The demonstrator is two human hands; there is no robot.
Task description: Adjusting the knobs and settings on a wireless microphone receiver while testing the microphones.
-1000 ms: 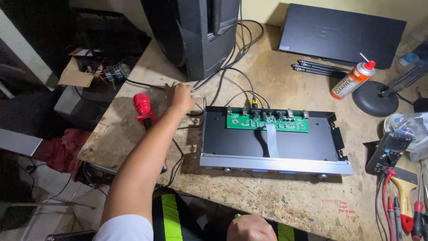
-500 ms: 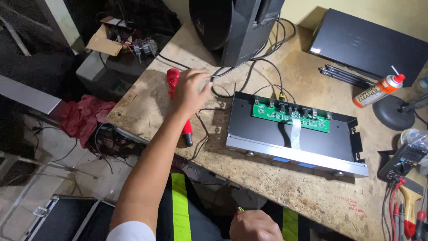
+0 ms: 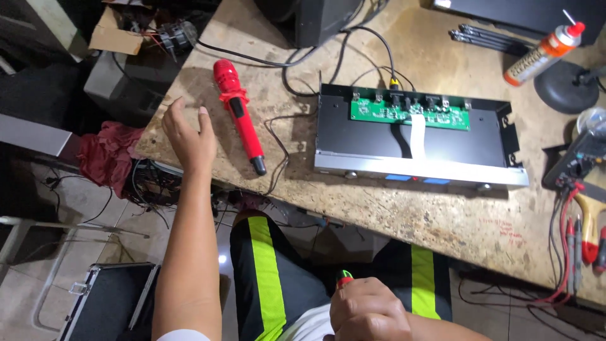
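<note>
Left hand (image 3: 189, 136) raised over the near left edge of the bench (image 3: 391, 208), fingers (image 3: 172, 107) spread open and holding nothing. Just right of it, apart from the palm, a red microphone (image 3: 238, 113) lying flat on the bench, head toward the far side, dark tail end pointing near. Right hand (image 3: 369, 312) low at the near edge of view, above the lap, fingers closed on a small red and green tool tip (image 3: 344, 276); rest of that tool hidden in the fist. Right of the microphone, an open black metal chassis (image 3: 379, 136) with a green circuit board (image 3: 410, 108) along its far wall and a white ribbon cable (image 3: 418, 136) running toward its silver front panel. Black cables (image 3: 284, 66) looping between microphone and chassis. Far right, an orange spray can (image 3: 543, 53) lying tilted on the bench. Off the left edge, a red cloth (image 3: 104, 151) down on the floor clutter.
</note>
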